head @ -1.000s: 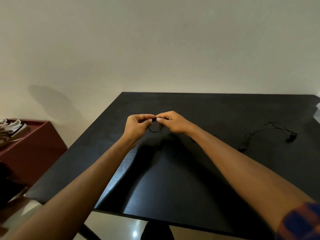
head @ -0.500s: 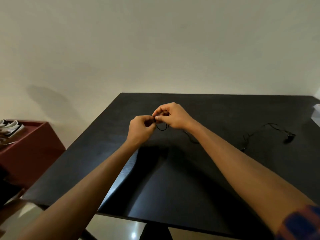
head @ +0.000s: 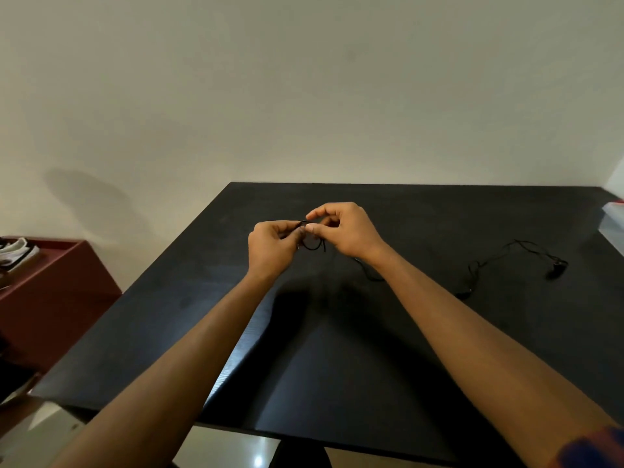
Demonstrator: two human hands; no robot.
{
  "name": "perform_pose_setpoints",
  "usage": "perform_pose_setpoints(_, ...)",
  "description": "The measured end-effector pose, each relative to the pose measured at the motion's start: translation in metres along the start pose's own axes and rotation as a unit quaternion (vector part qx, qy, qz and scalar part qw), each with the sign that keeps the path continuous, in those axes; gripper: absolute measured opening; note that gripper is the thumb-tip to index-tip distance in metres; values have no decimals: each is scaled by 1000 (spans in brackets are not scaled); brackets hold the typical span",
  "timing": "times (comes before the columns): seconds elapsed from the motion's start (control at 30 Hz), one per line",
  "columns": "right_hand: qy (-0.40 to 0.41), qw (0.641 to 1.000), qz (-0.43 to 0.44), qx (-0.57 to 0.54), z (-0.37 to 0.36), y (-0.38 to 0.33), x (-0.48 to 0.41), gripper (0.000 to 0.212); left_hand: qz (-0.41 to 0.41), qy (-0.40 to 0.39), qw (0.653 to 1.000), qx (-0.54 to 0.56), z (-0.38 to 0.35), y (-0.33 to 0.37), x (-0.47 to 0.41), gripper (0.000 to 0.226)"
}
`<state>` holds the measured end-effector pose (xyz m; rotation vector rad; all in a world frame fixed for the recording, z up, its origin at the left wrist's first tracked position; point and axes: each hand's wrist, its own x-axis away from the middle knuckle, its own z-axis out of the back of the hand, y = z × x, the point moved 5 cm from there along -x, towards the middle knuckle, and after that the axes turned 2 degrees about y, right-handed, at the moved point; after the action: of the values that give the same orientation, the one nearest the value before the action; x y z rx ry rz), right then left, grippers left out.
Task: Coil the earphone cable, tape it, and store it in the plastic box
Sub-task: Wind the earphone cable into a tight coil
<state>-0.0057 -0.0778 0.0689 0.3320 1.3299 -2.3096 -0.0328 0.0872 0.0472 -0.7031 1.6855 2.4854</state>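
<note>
A thin black earphone cable (head: 486, 263) trails across the black table (head: 337, 349) toward its earbud end (head: 557, 270) at the right. A small loop of the cable (head: 312, 245) hangs between my two hands above the table's middle. My left hand (head: 271, 248) pinches the loop's top with thumb and fingers. My right hand (head: 344, 229) pinches the same cable just to the right, its forefinger raised. The cable runs under my right wrist, partly hidden. A clear plastic box (head: 613, 224) shows at the table's far right edge, cut off by the frame.
A dark red cabinet (head: 50, 292) with white items on top stands left of the table. A pale wall rises behind the table's far edge. The floor shows below the near edge.
Both hands have shifted slightly right and up; my right hand has swung over the left, and the small loop of cable between them has grown a little.
</note>
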Motion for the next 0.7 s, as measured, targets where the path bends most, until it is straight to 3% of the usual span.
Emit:
perform_pose_setpoints(0.13,10,983,-66,-170,-6,12,9,10,105,1,987,120,-7,-13,1,10)
perform_pose_setpoints(0.23,24,977,-70,-199,-12,13,11,8,111,-1,982,151,-13,-15,3,8)
perform_pose_setpoints(0.43,35,999,-26,5,-8,10,1,15,107,-15,992,60,-16,-22,6,10)
perform_pose_setpoints(0.57,-37,981,60,182,-6,4,-5,19,34,-49,997,-43,-15,-11,3,17)
perform_pose_setpoints(0.7,-106,961,84,239,-4,1,-10,20,-35,-94,988,-116,-16,5,-5,19)
